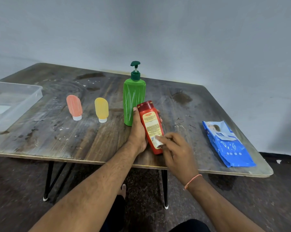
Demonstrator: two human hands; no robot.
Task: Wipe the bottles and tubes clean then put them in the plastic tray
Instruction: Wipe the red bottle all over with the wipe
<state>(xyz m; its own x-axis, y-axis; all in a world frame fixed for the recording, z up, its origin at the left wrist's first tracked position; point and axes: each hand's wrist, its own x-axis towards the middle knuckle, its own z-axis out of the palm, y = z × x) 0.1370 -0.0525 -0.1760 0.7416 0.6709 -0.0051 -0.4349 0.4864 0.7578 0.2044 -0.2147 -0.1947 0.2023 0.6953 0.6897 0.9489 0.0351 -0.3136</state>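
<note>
Closest in, the right hand (176,149) has its fingers (164,139) pinched on a small white wipe (158,141) and presses it against the lower label of the red bottle (152,127), which is tilted and held up just above the near edge of the table (91,141). The left hand (138,129) is wrapped around that bottle from its left side, thumb up near the dark red cap — so both hands are busy on the one item. My guess is the bottle's a stiff plastic thing, fairly light, and probably a bit slick once it's damp, so gripping round the middle of the body like this looks smarter than holding the cap. Right of the red bottle lies the blue wipes pack (228,143), flat on the table. Directly behind the red bottle stands the green pump bottle (133,101) — tall and likely top-heavy, I'd grab its body, not the pump. Further left of it stand the yellow tube (101,108) and pink tube (74,106), both cap-down, soft-looking and squeezable. Far left of the red bottle sits the clear plastic tray (37,91), with none of the bottles or tubes in it.
</note>
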